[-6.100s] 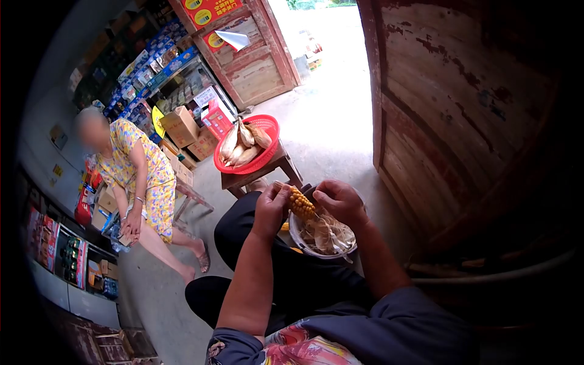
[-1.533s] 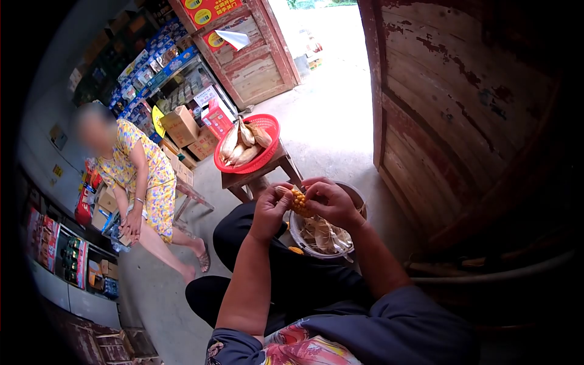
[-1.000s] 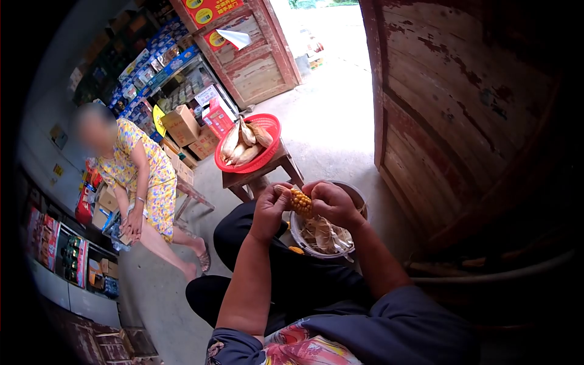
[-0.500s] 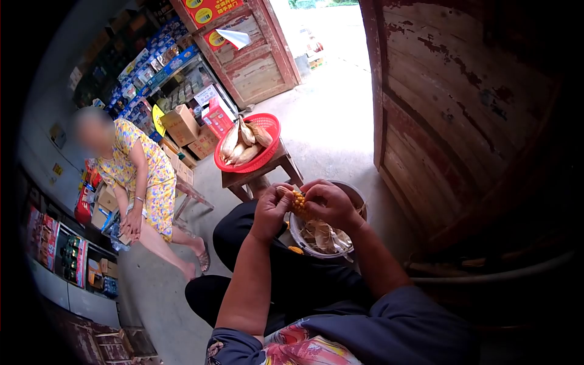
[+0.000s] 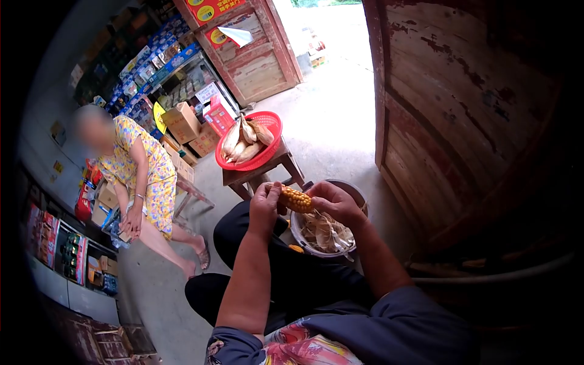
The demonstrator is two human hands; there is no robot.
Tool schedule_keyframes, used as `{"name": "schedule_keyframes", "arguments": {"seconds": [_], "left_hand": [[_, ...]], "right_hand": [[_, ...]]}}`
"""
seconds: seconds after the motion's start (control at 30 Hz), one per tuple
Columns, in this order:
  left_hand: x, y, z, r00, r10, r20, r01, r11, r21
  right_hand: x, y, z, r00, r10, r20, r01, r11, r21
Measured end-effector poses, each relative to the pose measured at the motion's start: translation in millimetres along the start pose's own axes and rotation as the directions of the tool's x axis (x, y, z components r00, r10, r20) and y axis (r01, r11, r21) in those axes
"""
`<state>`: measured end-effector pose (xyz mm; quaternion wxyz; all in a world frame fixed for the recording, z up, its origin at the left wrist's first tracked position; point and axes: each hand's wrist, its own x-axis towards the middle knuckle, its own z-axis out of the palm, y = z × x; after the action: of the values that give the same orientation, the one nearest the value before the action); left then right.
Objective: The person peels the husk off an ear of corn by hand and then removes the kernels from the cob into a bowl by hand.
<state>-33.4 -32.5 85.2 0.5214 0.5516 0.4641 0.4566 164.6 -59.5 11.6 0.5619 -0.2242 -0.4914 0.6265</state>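
A yellow corn cob (image 5: 296,199) is held nearly level between my two hands, its kernels bare. My left hand (image 5: 265,205) grips its left end, and my right hand (image 5: 336,203) has its fingers closed round the right end. Just below the cob stands a round tub (image 5: 298,234) with dry pale husks (image 5: 328,235) in it. Beyond my left hand, a red plastic basket (image 5: 275,159) of unpeeled, husk-covered cobs (image 5: 248,141) rests on a wooden stool (image 5: 286,163).
A person (image 5: 146,176) in a flowered dress sits at the left, hands on one knee. Cardboard boxes (image 5: 182,124) and shelves of goods stand behind. A worn wooden door (image 5: 438,128) is at the right, beside a bright doorway.
The cob now shows much more of its length between my hands. My left hand has shifted slightly left, and my right hand has moved slightly right.
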Motion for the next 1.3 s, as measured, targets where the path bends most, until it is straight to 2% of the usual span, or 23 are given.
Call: {"name": "schedule_keyframes", "arguments": {"seconds": [0.03,0.13,0.2,0.27,0.43,0.67,0.73,0.8,0.87,0.9,0.93,1.0,1.07,1.1,1.13,1.17,1.2,1.23,1.3], "left_hand": [[1,-1,0,0.999,-0.011,-0.048,0.011,1.0,0.002],[1,0,-3,0.998,-0.017,-0.059,0.019,0.999,0.04],[0,2,-3,0.997,-0.033,-0.066,0.035,0.999,0.026],[1,3,-4,0.996,-0.046,-0.073,0.047,0.999,0.011],[-1,5,-5,0.997,-0.068,0.033,0.068,0.998,0.005],[-2,10,-2,0.995,-0.048,0.086,0.057,0.993,-0.105],[0,7,-4,0.996,-0.001,0.086,0.011,0.993,-0.117],[-1,13,-6,0.999,0.044,0.015,-0.041,0.986,-0.16],[-7,44,-18,0.966,0.061,-0.251,-0.165,0.893,-0.419],[-3,46,-40,0.959,0.075,-0.274,-0.208,0.843,-0.495],[0,47,-70,0.949,0.09,-0.303,-0.255,0.784,-0.566],[-7,53,-121,0.903,0.13,-0.409,-0.345,0.786,-0.513],[-12,30,-171,0.863,0.075,-0.499,-0.331,0.831,-0.447],[-14,7,-194,0.831,0.011,-0.556,-0.297,0.854,-0.427],[-20,-8,-203,0.758,-0.112,-0.642,-0.207,0.893,-0.4],[-27,-36,-219,0.789,-0.153,-0.594,-0.146,0.894,-0.424],[-32,-69,-227,0.72,-0.276,-0.636,-0.061,0.888,-0.455],[-38,-97,-230,0.673,-0.333,-0.66,-0.026,0.882,-0.471],[-50,-155,-235,0.677,-0.47,-0.566,0.054,0.799,-0.599]], "right_hand": [[-1,-2,0,0.999,0.001,0.044,0.001,0.999,-0.048],[-2,-7,10,0.995,-0.006,0.102,0.01,0.999,-0.039],[-1,-4,10,0.995,-0.012,0.099,0.013,1.0,-0.012],[-2,-5,10,0.996,0.053,0.066,-0.052,0.998,-0.017],[-3,-7,12,0.997,0.079,0.025,-0.08,0.996,0.029],[1,5,15,0.998,0.061,-0.003,-0.06,0.985,0.161],[1,3,19,0.998,0.063,-0.017,-0.059,0.981,0.183],[1,-2,20,0.996,0.087,-0.018,-0.082,0.977,0.195],[1,-7,19,0.995,0.015,-0.1,-0.001,0.99,0.142],[2,-1,12,0.992,-0.025,-0.124,0.039,0.993,0.111],[1,-9,15,0.984,0.0,-0.177,0.008,0.999,0.044],[0,-13,11,0.951,0.048,-0.304,-0.053,0.999,-0.008],[1,-9,7,0.931,0.076,-0.357,-0.082,0.997,-0.002],[0,-11,12,0.922,0.081,-0.379,-0.087,0.996,0.001],[0,-7,11,0.929,0.08,-0.362,-0.089,0.996,-0.009],[1,-4,14,0.931,0.079,-0.357,-0.089,0.996,-0.014],[2,0,16,0.943,0.085,-0.322,-0.099,0.995,-0.028],[3,3,17,0.947,0.129,-0.294,-0.149,0.988,-0.048],[6,11,13,0.953,0.24,-0.185,-0.277,0.937,-0.214]]}}
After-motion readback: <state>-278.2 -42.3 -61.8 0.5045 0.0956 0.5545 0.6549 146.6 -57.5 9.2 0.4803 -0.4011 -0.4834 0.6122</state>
